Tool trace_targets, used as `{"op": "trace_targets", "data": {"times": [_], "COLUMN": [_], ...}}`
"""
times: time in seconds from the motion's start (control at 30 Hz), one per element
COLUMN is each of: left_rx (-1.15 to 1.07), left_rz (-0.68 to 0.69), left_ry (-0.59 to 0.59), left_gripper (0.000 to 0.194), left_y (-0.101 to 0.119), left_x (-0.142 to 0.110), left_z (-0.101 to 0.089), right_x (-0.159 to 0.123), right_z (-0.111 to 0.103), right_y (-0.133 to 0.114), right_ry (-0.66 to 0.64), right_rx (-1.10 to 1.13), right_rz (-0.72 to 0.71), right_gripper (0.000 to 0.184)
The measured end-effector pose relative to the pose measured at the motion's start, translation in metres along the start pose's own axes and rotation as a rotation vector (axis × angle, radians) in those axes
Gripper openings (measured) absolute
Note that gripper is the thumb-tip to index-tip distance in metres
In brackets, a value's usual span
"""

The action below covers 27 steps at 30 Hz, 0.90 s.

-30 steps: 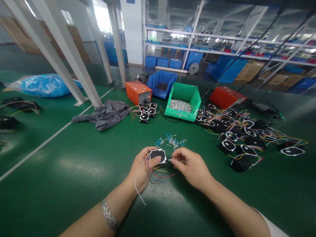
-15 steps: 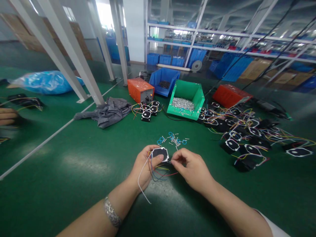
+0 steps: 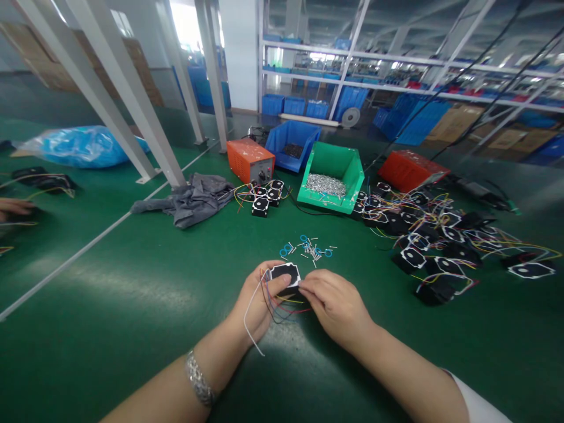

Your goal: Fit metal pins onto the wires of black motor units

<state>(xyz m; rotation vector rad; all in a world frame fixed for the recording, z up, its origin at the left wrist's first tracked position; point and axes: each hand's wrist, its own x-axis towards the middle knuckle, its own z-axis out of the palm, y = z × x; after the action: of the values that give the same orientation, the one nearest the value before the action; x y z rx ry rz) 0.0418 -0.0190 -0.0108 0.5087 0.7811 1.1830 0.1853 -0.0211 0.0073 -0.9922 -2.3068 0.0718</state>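
Across the lower frame spreads the green table (image 3: 88, 329), and just right of centre the right hand (image 3: 337, 302) has closed in! Half a second ago a sliver of gap showed; now its fingertips, pressed together, meet the right corner of the black motor (image 3: 282, 271). I'd judge the fine work has reached that corner; whether anything is pinched there, I cannot tell. Below frame centre, the left hand (image 3: 253, 302) clamps the motor, thumb across its top: flat black face, white edging, notched corners. Loose wires (image 3: 247, 320), white, yellow and red among them, trail from its left side. Just beyond, tiny blue rings (image 3: 328, 253) and silver pins (image 3: 314, 251) lie scattered.
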Motion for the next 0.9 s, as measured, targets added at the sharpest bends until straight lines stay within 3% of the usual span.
{"op": "trace_targets", "data": {"times": [0.1, 0.27, 0.37, 0.6, 0.8, 0.9], "left_rx": [-0.060, -0.021, 0.021, 0.045, -0.005, -0.061], "left_rz": [-0.017, -0.125, -0.157, -0.160, -0.138, -0.119], "left_ry": [-0.014, -0.136, -0.186, -0.166, -0.153, -0.137], "left_gripper": [0.023, 0.026, 0.030, 0.030, 0.029, 0.027], "left_y": [0.002, 0.007, 0.006, 0.005, 0.003, 0.001], "left_x": [0.001, -0.003, -0.006, -0.006, -0.006, -0.005], "left_z": [-0.002, -0.003, -0.002, 0.000, -0.001, -0.002], "right_x": [0.001, 0.007, 0.007, 0.005, -0.004, -0.006], "right_z": [-0.003, -0.012, -0.013, -0.014, -0.005, 0.000], "right_y": [0.000, 0.001, 0.001, 0.001, 0.006, 0.004], "right_ry": [0.036, 0.153, 0.169, 0.108, 0.126, 0.119], "right_rx": [0.061, 0.170, 0.224, 0.139, 0.027, 0.064], "right_rz": [0.023, 0.416, 0.482, 0.374, 0.034, -0.034], "right_gripper": [0.017, 0.008, 0.006, 0.010, 0.020, 0.025]}}
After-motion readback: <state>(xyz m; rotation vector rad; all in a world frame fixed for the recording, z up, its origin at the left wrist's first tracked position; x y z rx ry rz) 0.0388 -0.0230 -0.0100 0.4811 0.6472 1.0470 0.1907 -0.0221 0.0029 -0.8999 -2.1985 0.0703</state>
